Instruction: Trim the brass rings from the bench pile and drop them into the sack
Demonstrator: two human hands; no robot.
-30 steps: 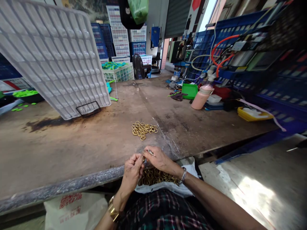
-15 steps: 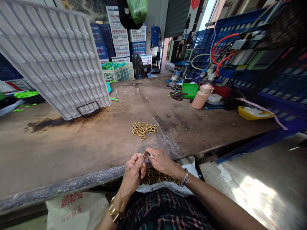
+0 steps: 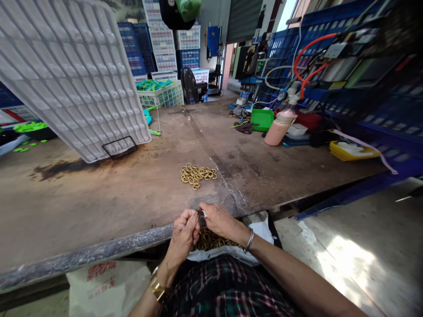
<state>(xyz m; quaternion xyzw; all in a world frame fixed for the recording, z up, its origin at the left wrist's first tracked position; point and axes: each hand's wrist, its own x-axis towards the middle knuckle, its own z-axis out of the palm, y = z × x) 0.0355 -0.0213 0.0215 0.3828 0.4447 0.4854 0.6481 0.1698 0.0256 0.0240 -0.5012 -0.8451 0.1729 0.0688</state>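
Observation:
My left hand (image 3: 185,230) is closed in a pinch just past the table's front edge, with a gold-coloured metal ring mostly hidden in its fingers. My right hand (image 3: 218,219) meets it fingertip to fingertip, its fingers closed. A small dark piece (image 3: 202,221) shows between the two hands; its kind is not clear. Below them, an open white bag (image 3: 228,252) at my lap is filled with many gold-coloured rings (image 3: 211,241). A loose pile of the same rings (image 3: 197,174) lies on the table beyond my hands.
On the wooden table (image 3: 139,193) a ridged, translucent plastic tray (image 3: 76,83) stands tilted at left in a black wire stand. A pink bottle (image 3: 276,131), a green tray (image 3: 262,119) and a yellow dish (image 3: 352,151) sit at right. A printed bag (image 3: 109,286) hangs below the edge.
The view has tipped and shifted slightly. My hands stay together; the right fingers have turned a little, and a dark piece now shows between them. The ring pile looks unchanged.

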